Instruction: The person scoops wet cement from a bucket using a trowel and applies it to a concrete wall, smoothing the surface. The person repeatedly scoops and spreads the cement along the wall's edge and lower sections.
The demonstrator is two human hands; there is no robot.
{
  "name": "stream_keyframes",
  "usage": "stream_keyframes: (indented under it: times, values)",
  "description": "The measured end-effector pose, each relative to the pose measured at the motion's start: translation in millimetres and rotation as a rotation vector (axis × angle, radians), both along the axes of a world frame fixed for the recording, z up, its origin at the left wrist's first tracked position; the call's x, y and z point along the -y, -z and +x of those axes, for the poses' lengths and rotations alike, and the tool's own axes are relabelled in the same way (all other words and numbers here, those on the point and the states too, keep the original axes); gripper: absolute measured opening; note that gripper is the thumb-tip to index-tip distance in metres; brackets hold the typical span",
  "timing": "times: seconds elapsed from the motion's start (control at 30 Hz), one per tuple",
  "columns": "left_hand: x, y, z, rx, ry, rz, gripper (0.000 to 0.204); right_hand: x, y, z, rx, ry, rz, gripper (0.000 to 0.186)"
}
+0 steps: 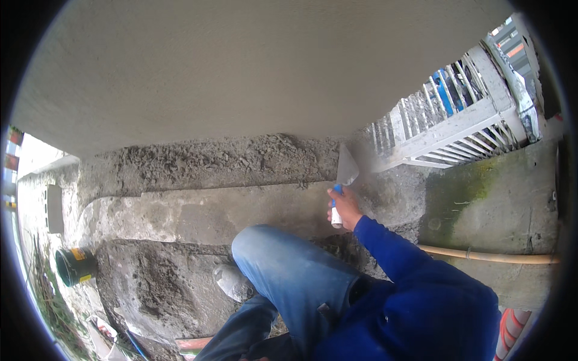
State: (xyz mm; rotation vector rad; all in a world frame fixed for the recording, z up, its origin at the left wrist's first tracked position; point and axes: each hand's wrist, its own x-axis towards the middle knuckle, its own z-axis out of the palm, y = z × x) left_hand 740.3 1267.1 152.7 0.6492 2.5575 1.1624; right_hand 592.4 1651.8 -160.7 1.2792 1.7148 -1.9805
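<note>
My right hand (348,210) is closed around the blue and white handle of a pointed trowel (347,167). Its grey triangular blade points away from me, over the right end of a strip of rough, crumbly mortar (241,159). That strip runs along the foot of a smooth grey wall (241,72). On my side of it lies a flat concrete ledge (241,207), just beyond my bent knee. At the lower edge only a sliver of skin shows, perhaps my left hand (254,359); its fingers cannot be made out.
A white barred metal gate (448,129) stands at the right. Below it, an orange-brown pipe (494,257) crosses mossy concrete (481,210). A dark green bucket (75,266) and a grey block (54,209) are at far left. My dusty shoe (233,283) rests on rough ground.
</note>
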Motion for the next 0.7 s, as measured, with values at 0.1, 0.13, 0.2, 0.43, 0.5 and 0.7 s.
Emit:
stream_keyframes:
  times: [0.1,0.13,0.2,0.43,0.5,0.7]
  values:
    - [0,0,-8,0.016,0.045,-0.043,0.051,-29,20,-13,-0.033,0.219,-0.049,0.021]
    - [-1,-1,-9,0.021,0.053,-0.059,0.051,-29,25,-24,-0.046,0.276,-0.103,0.02]
    - [-5,-2,-11,0.03,0.077,-0.073,0.052,-26,47,-47,-0.068,0.371,-0.214,0.021]
    - [-13,-1,-10,0.045,0.125,-0.101,0.055,97,94,-112,-0.021,0.251,-0.134,0.031]
    - [-15,-4,-6,0.054,0.099,-0.129,0.056,120,70,-92,0.017,0.111,-0.182,0.034]
    - [-18,-3,-1,0.051,0.047,-0.114,0.056,-25,75,-12,-0.299,-0.73,0.853,0.039]
